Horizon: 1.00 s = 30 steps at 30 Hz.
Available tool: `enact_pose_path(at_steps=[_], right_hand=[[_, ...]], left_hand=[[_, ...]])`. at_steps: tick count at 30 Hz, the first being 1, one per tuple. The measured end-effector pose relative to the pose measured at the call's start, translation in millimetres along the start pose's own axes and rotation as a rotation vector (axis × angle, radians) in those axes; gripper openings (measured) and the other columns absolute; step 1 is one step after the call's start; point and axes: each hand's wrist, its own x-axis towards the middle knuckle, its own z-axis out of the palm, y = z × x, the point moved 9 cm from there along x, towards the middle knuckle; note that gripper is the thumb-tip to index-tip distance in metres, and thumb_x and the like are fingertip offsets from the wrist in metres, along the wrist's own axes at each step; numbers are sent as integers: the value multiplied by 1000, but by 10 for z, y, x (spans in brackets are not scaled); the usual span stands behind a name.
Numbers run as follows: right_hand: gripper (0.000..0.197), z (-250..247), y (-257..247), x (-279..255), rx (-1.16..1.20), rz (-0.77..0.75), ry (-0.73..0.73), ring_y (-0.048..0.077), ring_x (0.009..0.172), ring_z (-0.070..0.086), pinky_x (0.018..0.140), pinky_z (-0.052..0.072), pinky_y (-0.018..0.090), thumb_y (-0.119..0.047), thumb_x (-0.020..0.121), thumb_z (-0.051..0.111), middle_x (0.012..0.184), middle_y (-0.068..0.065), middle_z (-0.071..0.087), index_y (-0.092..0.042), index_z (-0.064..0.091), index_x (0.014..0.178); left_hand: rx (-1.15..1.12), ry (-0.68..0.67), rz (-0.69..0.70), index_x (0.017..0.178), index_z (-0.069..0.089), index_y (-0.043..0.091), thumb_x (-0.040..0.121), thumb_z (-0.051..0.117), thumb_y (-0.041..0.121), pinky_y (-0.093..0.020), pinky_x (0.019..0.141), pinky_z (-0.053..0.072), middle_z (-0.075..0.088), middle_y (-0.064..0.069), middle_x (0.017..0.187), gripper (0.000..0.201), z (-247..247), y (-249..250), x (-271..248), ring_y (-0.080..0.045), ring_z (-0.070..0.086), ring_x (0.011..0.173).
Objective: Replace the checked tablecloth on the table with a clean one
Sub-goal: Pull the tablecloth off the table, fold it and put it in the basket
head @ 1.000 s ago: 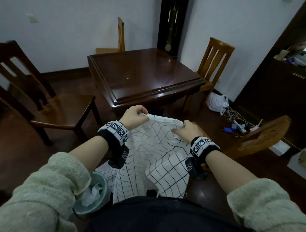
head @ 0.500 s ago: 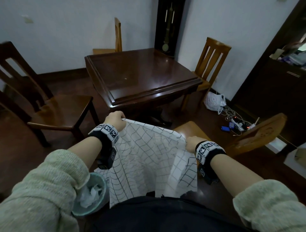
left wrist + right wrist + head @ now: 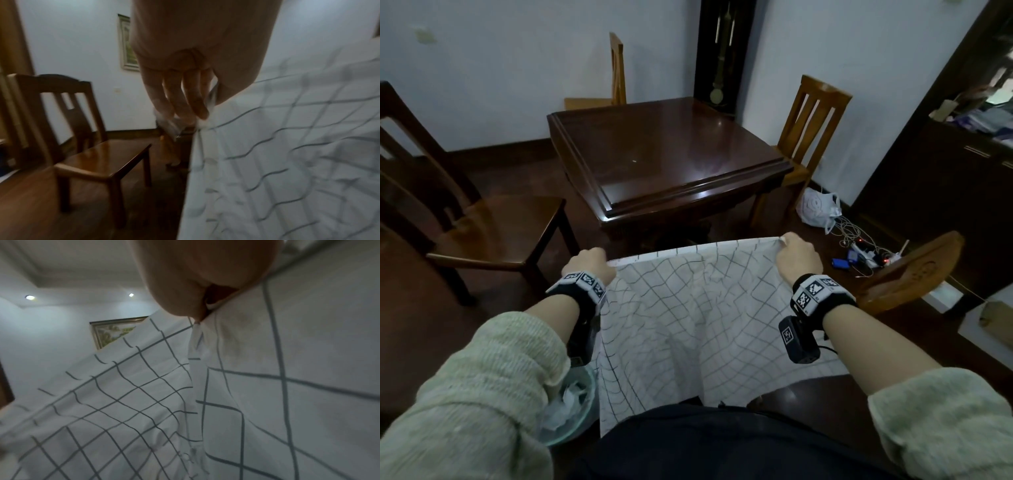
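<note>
White walls, dark wood floor (image 3: 410, 342), 4 wooden chairs, pendulum clock (image 3: 722, 51) in corner, framed pic (image 3: 126, 43).

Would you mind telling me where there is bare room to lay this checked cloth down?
The dark wooden table top shows bare wood from rim to rim. The dark chair seat on the left is bare too. The floor right of the table is crowded with a white bag and cables.

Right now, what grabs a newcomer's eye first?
The checked cloth, stretched in front of the person between the left hand and right hand, each gripping its top edge. Beyond it stands the bare dark wooden table, with chairs around it.
</note>
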Motion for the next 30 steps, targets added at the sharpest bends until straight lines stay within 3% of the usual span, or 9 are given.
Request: enact_pose_path(at_steps=[6, 10, 15, 19, 21, 23, 26, 28, 30], right_hand=[[30, -286, 172, 159, 81, 81, 115, 43, 111, 53, 87, 42, 42, -20, 99, 30, 123, 24, 56, -12, 51, 120], [38, -187, 84, 137, 126, 5, 58, 42, 106, 56, 86, 43, 41, -18, 98, 35, 122, 23, 57, -21, 40, 135], [75, 394, -449, -231, -96, -406, -306, 26, 60, 60, 59, 52, 38, -12, 91, 43, 76, 13, 65, -43, 7, 150], [68, 793, -790, -664, -232, -647, -517, 10, 51, 43, 47, 33, 20, -13, 95, 43, 62, -6, 45, -47, 17, 148], [63, 960, -912, -848, -243, -714, -599, 9, 54, 45, 51, 38, 20, -15, 96, 40, 69, -9, 52, -48, 21, 147], [58, 1149, -985, -904, -196, -703, -663, 7, 66, 54, 62, 48, 21, -17, 96, 39, 98, -9, 62, -47, 28, 145], [50, 1341, -1081, -849, -86, -572, -720, 21, 124, 51, 104, 42, 34, -21, 97, 44, 148, 1, 43, -33, 35, 145], [54, 1392, -1127, -805, -55, -482, -719, 25, 135, 40, 111, 33, 35, -26, 96, 49, 150, 7, 38, -20, 33, 148], [51, 1355, -1163, -716, 31, -379, -642, 28, 126, 48, 104, 40, 35, -29, 96, 51, 141, 11, 48, -12, 40, 142]], left_hand=[[12, -61, -206, 93, 62, 11, 89, 44, 45, -36, 74, 46, 62, -14, 103, 38, 298, -654, -92, -34, 60, 93], [-155, -97, -251, 99, 65, 4, 91, 46, 29, -37, 79, 49, 62, -20, 107, 32, 438, -658, -116, -39, 59, 96], [-602, -21, -224, 82, 69, 0, 85, 55, 26, -40, 81, 55, 69, -24, 94, 30, 326, -235, 46, -37, 66, 89], [-877, 65, -130, 83, 69, 6, 87, 51, 21, -47, 78, 58, 68, -19, 93, 23, -59, 225, 5, -33, 66, 89], [-838, 99, -6, 73, 66, 7, 89, 49, 22, -44, 72, 59, 65, -15, 78, 28, -370, 545, -114, -32, 66, 81], [-816, 117, 111, 56, 54, 14, 92, 50, 24, -38, 59, 60, 53, -6, 58, 38, -594, 842, -212, -25, 62, 61], [-836, 107, 224, 58, 54, 9, 92, 51, 21, -36, 53, 59, 49, -4, 56, 36, -816, 1196, -314, -21, 63, 55], [-905, 75, 262, 66, 61, 4, 90, 50, 14, -35, 55, 60, 54, -5, 60, 28, -922, 1339, -382, -18, 64, 56], [-928, 54, 288, 76, 67, -3, 88, 50, 11, -31, 54, 58, 59, -9, 67, 25, -1034, 1443, -473, -16, 66, 56]])
